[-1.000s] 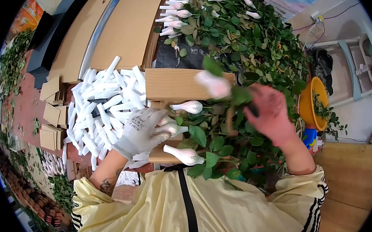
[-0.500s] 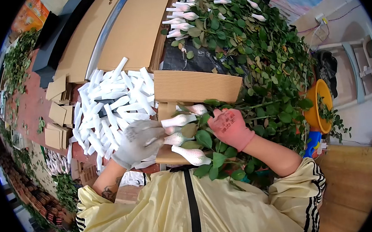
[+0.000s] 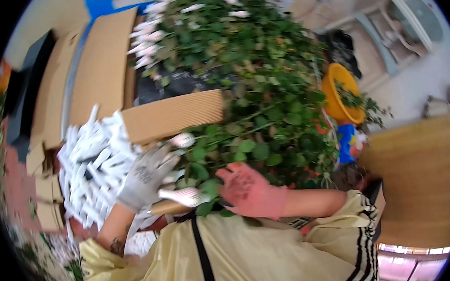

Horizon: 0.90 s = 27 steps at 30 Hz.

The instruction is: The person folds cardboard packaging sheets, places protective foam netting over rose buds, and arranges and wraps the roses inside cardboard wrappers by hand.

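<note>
I have both hands on the near side of the corrugated cardboard (image 3: pixel 176 116). The left hand (image 3: pixel 148 177), in a pale glove, is near its lower-left corner, fingers slightly apart; I cannot tell whether they grip anything. Farther right of the cardboard's near side, the pink-gloved right hand (image 3: pixel 250 191) curls among leafy stems (image 3: pixel 257 151); I cannot tell what it clamps. 1 netted bud (image 3: pixel 186 197) lies between my hands, nearer me than the cardboard. White sleeves (image 3: pixel 99 170) are heaped left of the cardboard.
</note>
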{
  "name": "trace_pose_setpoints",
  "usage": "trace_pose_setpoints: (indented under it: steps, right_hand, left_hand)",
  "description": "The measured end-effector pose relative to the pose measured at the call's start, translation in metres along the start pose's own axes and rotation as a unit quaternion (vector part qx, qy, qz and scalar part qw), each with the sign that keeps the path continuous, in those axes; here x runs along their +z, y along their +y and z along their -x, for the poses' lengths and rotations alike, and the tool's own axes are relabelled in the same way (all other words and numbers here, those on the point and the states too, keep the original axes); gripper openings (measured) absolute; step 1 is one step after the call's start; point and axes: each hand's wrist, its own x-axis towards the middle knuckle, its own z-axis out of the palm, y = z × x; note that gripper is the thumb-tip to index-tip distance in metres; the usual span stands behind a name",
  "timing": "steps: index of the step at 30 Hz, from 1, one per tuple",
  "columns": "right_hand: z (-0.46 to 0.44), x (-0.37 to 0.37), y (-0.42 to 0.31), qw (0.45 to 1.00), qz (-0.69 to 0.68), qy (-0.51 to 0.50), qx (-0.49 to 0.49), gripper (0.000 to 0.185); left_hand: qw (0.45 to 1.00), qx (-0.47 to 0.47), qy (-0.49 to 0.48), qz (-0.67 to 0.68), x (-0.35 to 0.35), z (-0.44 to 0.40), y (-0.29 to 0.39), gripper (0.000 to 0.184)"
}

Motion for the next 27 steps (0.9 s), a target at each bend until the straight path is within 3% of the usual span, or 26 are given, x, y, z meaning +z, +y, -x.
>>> trace_pose_setpoints:
  steps: [2, 4, 5, 6, 7, 8, 9, 10, 12, 13, 15, 16, 17, 18, 19, 21, 23, 24, 25, 27]
  right_hand:
    - [0.015, -0.005, 0.007, 0.999, 0.020, 0.026, 0.008, 0.029]
    - [0.030, -0.026, 0.009, 0.995, -0.071, 0.055, 0.045, 0.025]
    - [0.043, -0.034, 0.011, 0.990, -0.015, 0.088, 0.113, 0.022]
    - [0.058, -0.065, 0.014, 0.976, -0.064, 0.023, 0.206, 0.032]
    - [0.088, -0.063, 0.029, 0.962, -0.010, 0.151, 0.225, 0.038]
    - [0.121, -0.068, 0.044, 0.885, -0.271, 0.270, 0.265, 0.035]
    - [0.131, -0.108, 0.046, 0.835, -0.124, 0.271, 0.464, 0.032]
    - [0.140, -0.148, 0.047, 0.733, -0.023, 0.221, 0.643, 0.030]
    - [0.218, -0.182, 0.097, 0.678, -0.032, 0.404, 0.614, 0.030]
    - [0.255, -0.209, 0.125, 0.649, 0.042, 0.383, 0.656, 0.029]
    - [0.326, -0.249, 0.169, 0.659, 0.081, 0.498, 0.558, 0.030]
    - [0.304, -0.272, 0.152, 0.635, 0.048, 0.525, 0.564, 0.032]
    - [0.316, -0.287, 0.165, 0.687, 0.012, 0.541, 0.486, 0.032]
    - [0.271, -0.297, 0.150, 0.691, 0.155, 0.474, 0.524, 0.031]
    - [0.223, -0.290, 0.145, 0.722, 0.201, 0.501, 0.433, 0.028]
    - [0.123, -0.263, 0.135, 0.770, 0.256, 0.415, 0.411, 0.027]
    - [0.037, -0.229, 0.142, 0.860, 0.325, 0.333, 0.210, 0.037]
    - [0.001, -0.209, 0.156, 0.865, 0.359, 0.310, 0.160, 0.041]
    - [-0.036, -0.187, 0.169, 0.846, 0.426, 0.266, 0.180, 0.035]
    - [-0.098, -0.144, 0.205, 0.867, 0.413, 0.255, 0.111, 0.035]
  left_hand:
    - [0.998, -0.034, -0.043, -0.033, -0.003, -0.004, 0.010, 0.067]
    - [0.997, -0.033, -0.042, -0.052, 0.004, -0.001, 0.005, 0.065]
    - [0.997, -0.024, -0.042, -0.052, 0.003, -0.001, 0.008, 0.065]
    - [0.997, -0.037, -0.049, -0.047, 0.002, -0.002, 0.011, 0.065]
    - [0.996, -0.054, -0.054, -0.042, 0.000, -0.002, 0.012, 0.064]
    - [0.997, -0.051, -0.051, -0.042, -0.001, -0.003, 0.012, 0.064]
    - [0.996, -0.055, -0.055, -0.039, -0.001, -0.003, 0.013, 0.064]
    - [0.996, -0.058, -0.057, -0.036, -0.002, -0.003, 0.013, 0.063]
    - [0.996, -0.064, -0.058, -0.028, -0.002, -0.003, 0.012, 0.063]
    - [0.996, -0.057, -0.058, -0.020, -0.002, -0.001, 0.010, 0.063]
    - [0.997, -0.060, -0.054, -0.012, -0.004, 0.003, 0.007, 0.064]
    - [0.997, -0.048, -0.051, 0.020, -0.005, 0.004, 0.006, 0.064]
    - [0.997, -0.038, -0.050, 0.051, -0.008, 0.004, 0.004, 0.064]
    - [0.996, -0.050, -0.051, 0.046, -0.005, 0.006, 0.001, 0.064]
    - [0.996, -0.047, -0.016, 0.070, 0.001, 0.008, -0.002, 0.063]
    - [0.991, -0.076, 0.029, 0.106, -0.001, 0.015, 0.002, 0.060]
    - [0.987, -0.115, 0.067, 0.090, 0.003, 0.020, 0.003, 0.058]
    - [0.983, -0.143, 0.076, 0.090, 0.005, 0.022, 0.003, 0.057]
    - [0.974, -0.181, 0.088, 0.102, 0.006, 0.019, 0.003, 0.053]
    - [0.967, -0.220, 0.081, 0.096, 0.007, 0.019, 0.002, 0.050]
